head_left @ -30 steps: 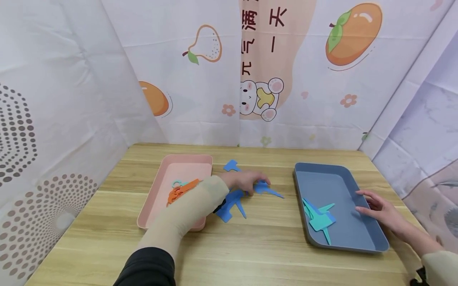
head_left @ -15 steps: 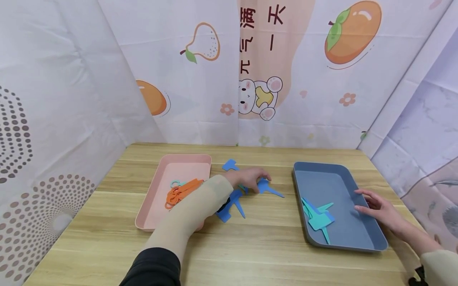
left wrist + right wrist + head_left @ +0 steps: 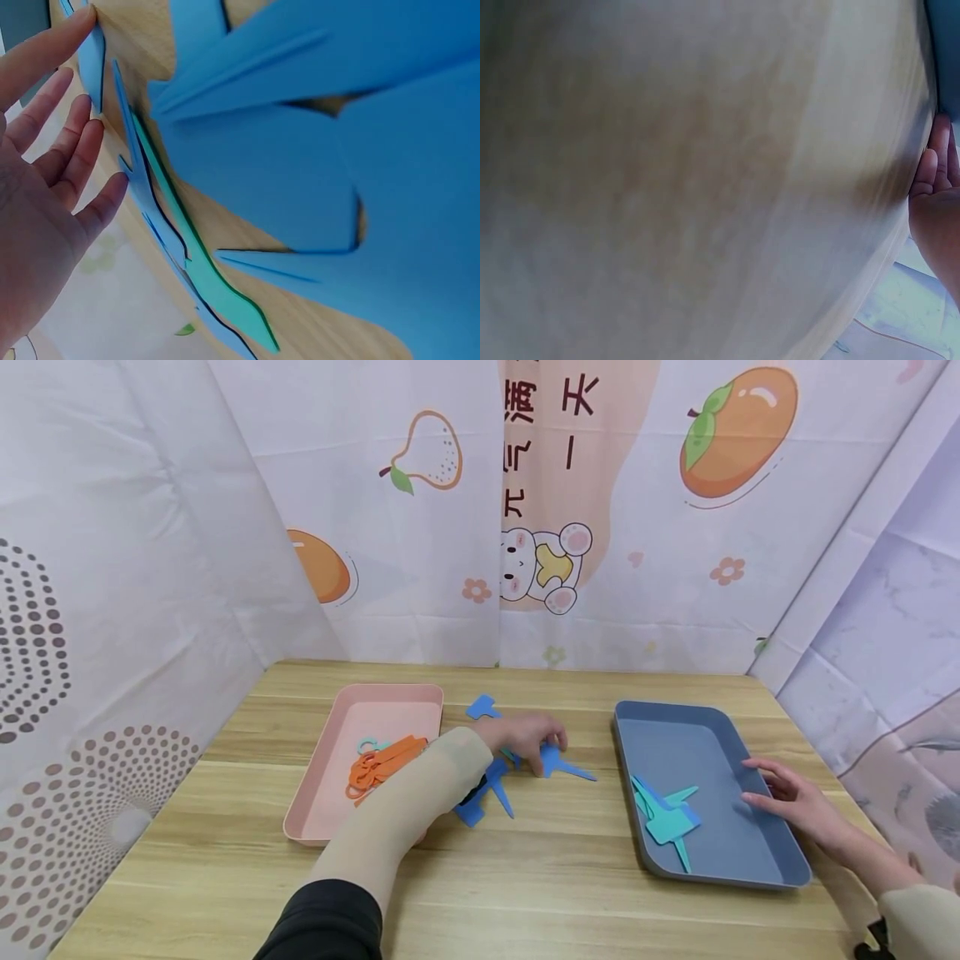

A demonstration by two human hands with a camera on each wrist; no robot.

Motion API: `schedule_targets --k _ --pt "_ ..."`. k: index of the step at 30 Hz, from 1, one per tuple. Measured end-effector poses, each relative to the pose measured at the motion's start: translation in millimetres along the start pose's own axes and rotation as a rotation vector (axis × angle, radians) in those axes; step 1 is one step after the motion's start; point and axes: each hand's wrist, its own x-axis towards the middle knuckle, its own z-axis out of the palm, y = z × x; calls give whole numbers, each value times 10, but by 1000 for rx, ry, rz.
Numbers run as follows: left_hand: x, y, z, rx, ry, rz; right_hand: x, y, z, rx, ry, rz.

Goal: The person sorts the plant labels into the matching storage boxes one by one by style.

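My left hand (image 3: 521, 739) reaches over a group of blue T-shaped plant labels on the wooden table. Its thumb and fingers are spread about one blue plant label (image 3: 553, 763), with a fingertip at that label's edge in the left wrist view. Other blue labels (image 3: 262, 180) and a green label (image 3: 225, 300) lie under and beside the wrist. My right hand (image 3: 798, 802) holds the right rim of the grey-blue tray (image 3: 720, 743), its lower fingers against the outside wall. Green labels (image 3: 670, 825) and a blue one lie overlapping inside that tray.
A pink tray (image 3: 330, 760) stands left, partly hidden by my left forearm. Orange strips with loops (image 3: 382, 764) and a teal ring-ended piece (image 3: 369, 745) lie in it. A printed curtain (image 3: 420, 568) hangs behind the table.
My left hand has shifted slightly to the right and its fingers have settled lower around the blue label. My right hand and both trays stay in place.
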Motion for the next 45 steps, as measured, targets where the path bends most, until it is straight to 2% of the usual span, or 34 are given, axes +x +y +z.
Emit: schedule_targets --k 12,19,22,28,33,38,45 --pt "-6 16 2 8 -13 -30 12 3 11 20 -2 -5" --pt "14 43 5 85 4 -39 16 -15 5 11 -15 25" --pt "8 43 14 90 8 -41 14 -31 1 15 -27 37" --pt "-16 32 13 11 25 11 6 -21 6 9 -21 40" --pt "-3 8 -49 -116 43 56 9 -20 9 7 -18 35" --pt "17 7 -122 -196 80 112 10 -22 5 10 -17 26" --pt "1 131 -224 -245 159 167 12 -27 -4 2 -22 28"
